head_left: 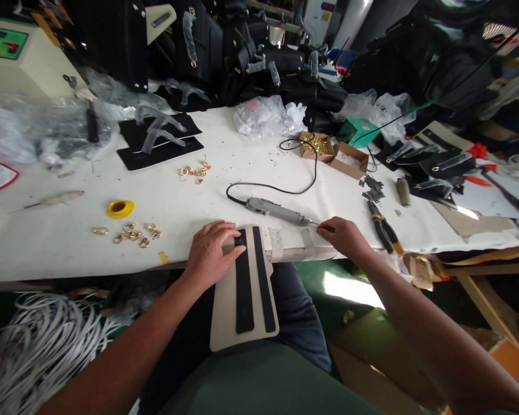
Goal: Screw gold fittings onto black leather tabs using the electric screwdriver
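A beige panel with two dark strips slopes from the table's front edge over my lap. My left hand holds it near its top end, the fingers curved over it and the thumb on the left dark strip. A small shiny spot shows on that strip by the fingertips. To the right, my right hand is closed in a pinch at the tip of a grey electric screwdriver, which lies on the table. Whatever is between those fingers is too small to make out.
Gold metal fittings and a yellow tape roll lie at left. Pliers rest at right. Behind the screwdriver's black cord are a box of gold hardware and a green power unit. Black bags line the back.
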Demonstrator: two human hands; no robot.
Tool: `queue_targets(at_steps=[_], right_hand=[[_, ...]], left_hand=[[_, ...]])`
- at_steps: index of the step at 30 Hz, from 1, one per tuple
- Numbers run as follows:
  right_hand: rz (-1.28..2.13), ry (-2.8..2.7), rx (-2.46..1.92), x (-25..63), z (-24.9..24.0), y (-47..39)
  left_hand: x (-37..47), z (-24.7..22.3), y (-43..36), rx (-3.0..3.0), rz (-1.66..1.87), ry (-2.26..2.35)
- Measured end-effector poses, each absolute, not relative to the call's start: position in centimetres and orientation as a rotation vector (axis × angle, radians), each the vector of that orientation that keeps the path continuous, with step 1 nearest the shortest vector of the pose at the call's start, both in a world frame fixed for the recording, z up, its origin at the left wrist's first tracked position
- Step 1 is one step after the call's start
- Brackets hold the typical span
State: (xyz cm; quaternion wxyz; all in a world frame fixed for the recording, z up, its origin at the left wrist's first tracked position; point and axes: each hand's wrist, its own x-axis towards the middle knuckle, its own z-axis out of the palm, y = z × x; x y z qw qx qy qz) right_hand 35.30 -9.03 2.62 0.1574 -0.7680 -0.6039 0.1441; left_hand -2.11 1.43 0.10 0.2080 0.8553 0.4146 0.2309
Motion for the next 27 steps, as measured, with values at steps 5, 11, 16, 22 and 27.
queue_targets(at_steps=[5, 11, 16, 22, 27], right_hand=[[0.152, -1.866, -2.228, 34.5, 1.8, -9.9], [-0.02, -1.675, -2.181, 34.4, 0.1, -10.5], [0.061, -1.522, -2.211, 33.9, 0.8, -11.0], [0.669, -1.409, -1.972, 26.8, 4.7, -10.9], [0.905, -1.712, -1.698, 19.7, 5.5, -6.5]], left_hand=[[-2.1, 0.3, 1.0, 2.366, 0.639, 1.174], [-2.0, 0.8, 0.7, 2.316, 0.609, 1.195], [-2.0, 0.7, 0.5, 2.286, 0.618, 1.211], [-1.9, 0.6, 0.4, 2.277, 0.636, 1.2], [-1.9, 0.9, 0.3, 2.29, 0.628, 1.208]])
